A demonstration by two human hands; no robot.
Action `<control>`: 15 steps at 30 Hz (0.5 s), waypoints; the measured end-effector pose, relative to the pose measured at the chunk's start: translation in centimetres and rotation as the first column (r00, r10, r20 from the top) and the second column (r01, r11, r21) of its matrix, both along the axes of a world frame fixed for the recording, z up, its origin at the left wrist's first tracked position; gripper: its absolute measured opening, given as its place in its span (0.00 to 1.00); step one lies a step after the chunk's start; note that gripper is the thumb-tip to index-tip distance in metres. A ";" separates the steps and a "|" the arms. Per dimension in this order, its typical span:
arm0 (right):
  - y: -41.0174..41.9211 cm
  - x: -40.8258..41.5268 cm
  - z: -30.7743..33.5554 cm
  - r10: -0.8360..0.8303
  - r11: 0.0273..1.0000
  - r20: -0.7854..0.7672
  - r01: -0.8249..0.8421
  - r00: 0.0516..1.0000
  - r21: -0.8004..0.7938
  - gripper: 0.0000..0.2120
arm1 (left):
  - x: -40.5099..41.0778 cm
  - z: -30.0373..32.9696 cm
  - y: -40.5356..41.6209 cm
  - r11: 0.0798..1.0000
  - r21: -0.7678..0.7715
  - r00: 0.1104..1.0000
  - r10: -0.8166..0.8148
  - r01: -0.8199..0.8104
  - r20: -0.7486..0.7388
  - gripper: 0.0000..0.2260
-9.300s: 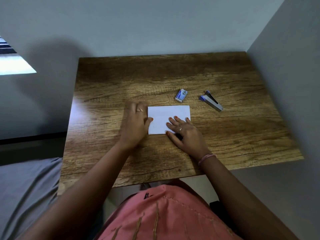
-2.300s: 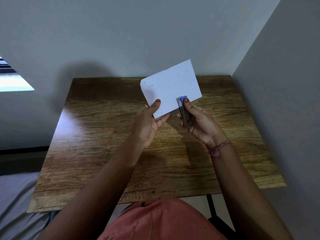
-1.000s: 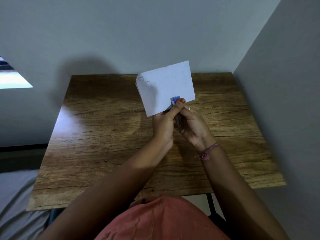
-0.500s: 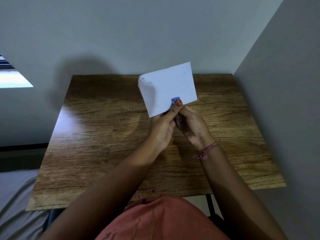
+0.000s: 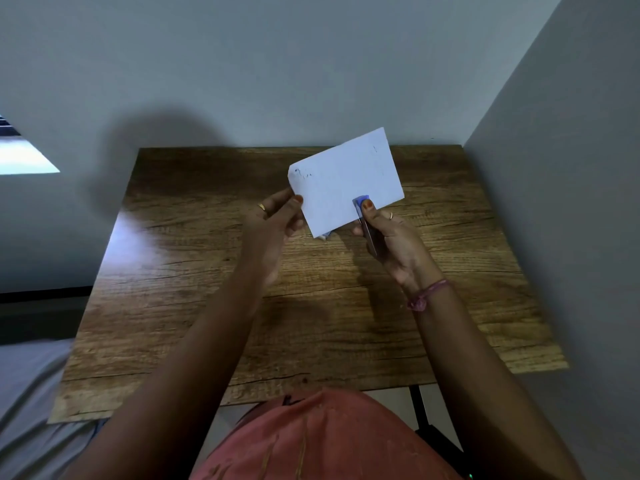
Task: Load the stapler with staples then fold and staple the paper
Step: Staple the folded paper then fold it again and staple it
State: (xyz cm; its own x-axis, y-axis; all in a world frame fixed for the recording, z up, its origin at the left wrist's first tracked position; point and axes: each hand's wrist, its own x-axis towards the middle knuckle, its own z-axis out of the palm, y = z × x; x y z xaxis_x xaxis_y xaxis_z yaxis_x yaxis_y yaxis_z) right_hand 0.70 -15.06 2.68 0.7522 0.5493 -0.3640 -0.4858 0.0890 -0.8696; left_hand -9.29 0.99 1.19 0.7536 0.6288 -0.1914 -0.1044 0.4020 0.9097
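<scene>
A folded white paper [image 5: 346, 178] is held up above the wooden table [image 5: 207, 306]. My left hand [image 5: 273, 223] pinches the paper's left edge. My right hand [image 5: 391, 240] grips a small stapler [image 5: 363, 216] with a blue tip and grey metal body. The stapler's jaws are clamped over the paper's lower edge, and my thumb presses on its blue top. A small blue and white staple box [image 5: 325, 235] peeks out on the table just below the paper, mostly hidden behind it.
The table stands in a corner, with a grey wall [image 5: 311, 64] behind it and another wall [image 5: 571, 202] close on the right. A bed with grey sheet [image 5: 24, 393] lies to the left. My pink clothing [image 5: 322, 441] fills the bottom.
My left hand has slid from beside the stapler to the paper's left edge. The paper and stapler have shifted a little to the right. My right hand keeps its grip on the stapler.
</scene>
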 end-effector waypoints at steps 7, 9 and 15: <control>-1.0 0.9 -0.1 0.155 0.985 0.000 -0.154 0.988 -0.071 0.16 | -0.3 -0.1 0.9 0.992 0.127 0.996 0.017 -0.006 -0.083 0.09; -1.2 1.1 -0.4 0.179 0.982 -0.004 -0.179 0.984 -0.067 0.18 | -0.4 -0.4 0.8 0.995 0.102 0.996 0.025 -0.017 -0.081 0.08; -1.8 1.4 -2.1 0.106 0.987 -0.011 -0.107 0.994 -0.122 0.13 | -0.5 -1.3 0.8 0.998 0.019 0.992 0.065 -0.063 -0.111 0.07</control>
